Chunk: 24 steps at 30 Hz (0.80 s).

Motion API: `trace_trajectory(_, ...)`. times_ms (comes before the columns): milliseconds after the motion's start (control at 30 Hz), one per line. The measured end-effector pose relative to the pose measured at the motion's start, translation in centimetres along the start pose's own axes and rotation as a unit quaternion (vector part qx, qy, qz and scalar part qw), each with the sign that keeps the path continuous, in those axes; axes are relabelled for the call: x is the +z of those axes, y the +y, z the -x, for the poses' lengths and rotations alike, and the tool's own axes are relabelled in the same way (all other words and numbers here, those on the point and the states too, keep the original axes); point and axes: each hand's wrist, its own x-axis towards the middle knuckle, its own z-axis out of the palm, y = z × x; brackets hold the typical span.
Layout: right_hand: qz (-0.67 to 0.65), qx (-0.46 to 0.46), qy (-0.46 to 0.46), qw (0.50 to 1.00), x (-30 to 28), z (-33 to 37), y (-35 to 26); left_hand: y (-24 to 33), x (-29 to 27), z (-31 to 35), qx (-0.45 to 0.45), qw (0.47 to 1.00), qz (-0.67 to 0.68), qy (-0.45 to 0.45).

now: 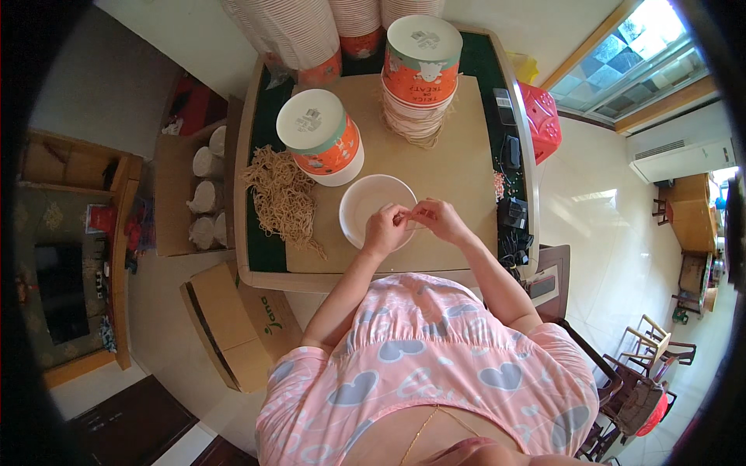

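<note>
A white paper bucket (360, 203) stands with its open mouth up at the front of the table. Over its right rim my left hand (386, 230) and my right hand (437, 220) meet, fingertips pinched close together. What they pinch is too small to make out. Left of the bucket lies a tangled heap of tan cord (284, 194). Behind it an orange-and-white paper bucket (320, 138) rests upside down. Farther back is a taller stack of upturned buckets (422, 66), with tan cords hanging around its lower part.
Tall stacks of nested buckets (287, 31) line the table's back edge. Black adapters and cables (513, 213) lie along the right edge, near small pinkish bits (500, 186). On the left, a carton (194, 144) holds white bundles; a flattened cardboard box (233, 326) is on the floor.
</note>
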Motion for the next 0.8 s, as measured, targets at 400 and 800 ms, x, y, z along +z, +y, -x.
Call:
trace_trajectory(400,-0.003,0.004,0.028,1.000,0.2,0.0,-0.4,-0.6,0.1,-0.1,-0.021,0.999,0.042,-0.006)
trace_trajectory(800,0.007,-0.013,0.039,0.999,0.2,0.1,-0.8,-2.6,0.1,-0.8,-0.290,0.858,0.392,-0.162)
